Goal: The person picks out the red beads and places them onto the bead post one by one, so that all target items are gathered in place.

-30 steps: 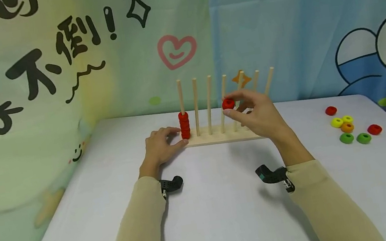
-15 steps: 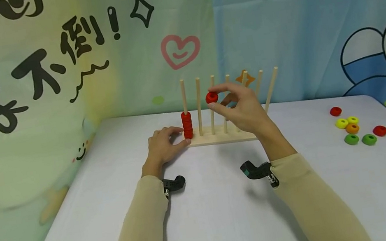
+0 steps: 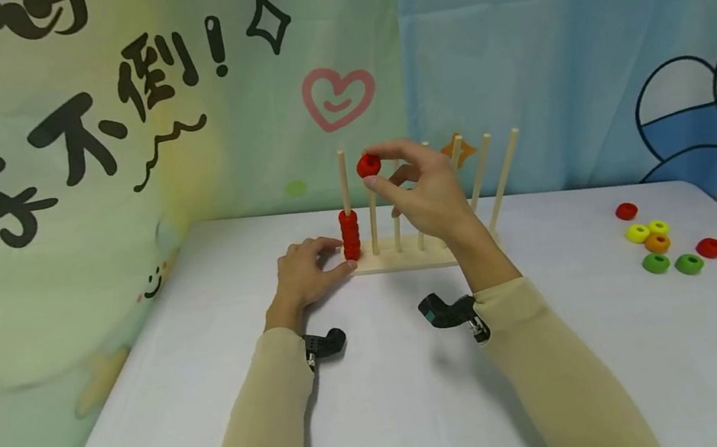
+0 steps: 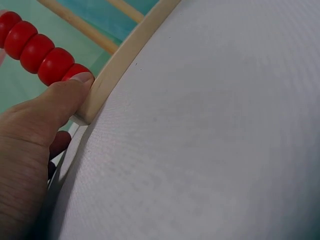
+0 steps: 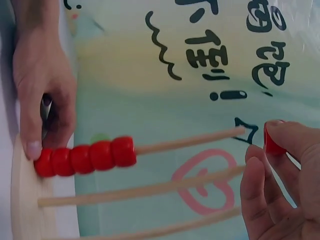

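Just right of the upright leftmost peg, near its tip but apart, the right hand pinches a red bead; the left hand, farther from that bead, grips the wooden base beside the peg's foot.

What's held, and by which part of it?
Right grip: a red bead, pinched by its edge. Left grip: the rack, held at its left end.

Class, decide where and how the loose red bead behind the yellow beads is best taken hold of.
Probably by its rounded left and right sides, pinched from above: nothing touches the loose red bead there, while the yellow beads lie close on its near side.
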Demonstrator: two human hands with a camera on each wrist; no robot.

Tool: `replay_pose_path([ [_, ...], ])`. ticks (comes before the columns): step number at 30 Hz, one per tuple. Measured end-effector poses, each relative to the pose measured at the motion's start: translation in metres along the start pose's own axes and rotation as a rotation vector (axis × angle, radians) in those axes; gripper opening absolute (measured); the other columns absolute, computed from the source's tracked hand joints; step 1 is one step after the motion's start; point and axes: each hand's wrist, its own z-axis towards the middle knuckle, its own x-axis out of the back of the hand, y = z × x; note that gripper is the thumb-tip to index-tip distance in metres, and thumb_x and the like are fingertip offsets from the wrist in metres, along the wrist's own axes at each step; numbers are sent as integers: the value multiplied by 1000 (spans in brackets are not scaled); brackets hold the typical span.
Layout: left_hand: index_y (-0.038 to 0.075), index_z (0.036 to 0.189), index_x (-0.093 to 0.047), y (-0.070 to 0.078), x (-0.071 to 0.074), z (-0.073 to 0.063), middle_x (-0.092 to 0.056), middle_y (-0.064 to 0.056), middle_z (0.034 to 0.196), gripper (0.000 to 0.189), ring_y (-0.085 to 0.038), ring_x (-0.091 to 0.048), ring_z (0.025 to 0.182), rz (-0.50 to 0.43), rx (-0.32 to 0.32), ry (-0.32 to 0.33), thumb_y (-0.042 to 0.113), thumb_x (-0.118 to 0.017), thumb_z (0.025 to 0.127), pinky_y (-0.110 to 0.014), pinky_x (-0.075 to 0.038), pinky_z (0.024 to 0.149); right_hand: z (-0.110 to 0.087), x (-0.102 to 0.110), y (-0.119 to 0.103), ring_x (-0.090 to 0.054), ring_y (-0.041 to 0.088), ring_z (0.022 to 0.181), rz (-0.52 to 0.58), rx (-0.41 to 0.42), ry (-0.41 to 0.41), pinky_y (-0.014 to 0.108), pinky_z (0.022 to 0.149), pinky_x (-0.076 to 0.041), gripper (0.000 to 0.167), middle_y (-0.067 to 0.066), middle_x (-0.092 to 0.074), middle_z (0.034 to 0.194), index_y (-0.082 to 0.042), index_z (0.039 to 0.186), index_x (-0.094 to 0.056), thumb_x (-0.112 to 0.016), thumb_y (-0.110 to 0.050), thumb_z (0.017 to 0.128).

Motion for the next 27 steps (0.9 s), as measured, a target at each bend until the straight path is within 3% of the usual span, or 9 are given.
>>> replay_pose_path([
  [4,30,130,-62,0,1,0,-60,2,130,55,-25,-47,121,2,-3,-1,62,-63,85,-50,-30,102,9,-8,13,-61,22,66,40,-4,4,41,52,-54,36,4,-61,126,-11,127,-64,-69,-11,92],
  [9,30,129,-63,-1,2,0,-60,2,130,55,-25,-47,120,6,2,1,62,-64,85,-49,-31,102,15,-16,-12,-60,24,62,34,-69,3,38,55,-55,36,12,-60,128,-6,130,-62,-65,-6,93],
  [12,29,129,-63,-1,1,0,-61,2,130,55,-25,-47,120,-2,4,-3,61,-64,85,-50,-30,103,16,-20,-23,-60,22,61,15,-113,2,45,58,-56,37,15,-59,129,-3,130,-61,-63,-3,94],
  [16,29,129,-63,1,1,-1,-61,1,130,54,-25,-47,120,-13,2,-9,60,-64,85,-51,-31,102,21,-25,-10,-60,18,58,6,-130,12,52,60,-55,37,13,-59,130,-6,131,-60,-64,-5,94],
  [20,29,129,-62,1,1,-2,-61,2,130,55,-25,-47,120,-8,6,-9,61,-63,85,-50,-31,102,27,-27,10,-62,17,58,-20,-139,22,44,58,-57,38,5,-59,131,-14,133,-60,-65,-12,95],
  [23,29,129,-63,0,1,-2,-61,1,130,55,-25,-47,120,-6,7,-6,62,-63,85,-50,-31,102,30,-29,14,-64,18,59,-37,-144,23,37,56,-57,37,-1,-60,130,-19,132,-61,-66,-16,95],
  [27,29,129,-63,-1,1,-1,-61,2,128,56,-25,-47,119,-3,6,-6,62,-63,85,-50,-31,102,33,-31,13,-65,18,59,-48,-139,23,36,54,-57,36,-3,-62,127,-19,131,-62,-66,-17,95],
])
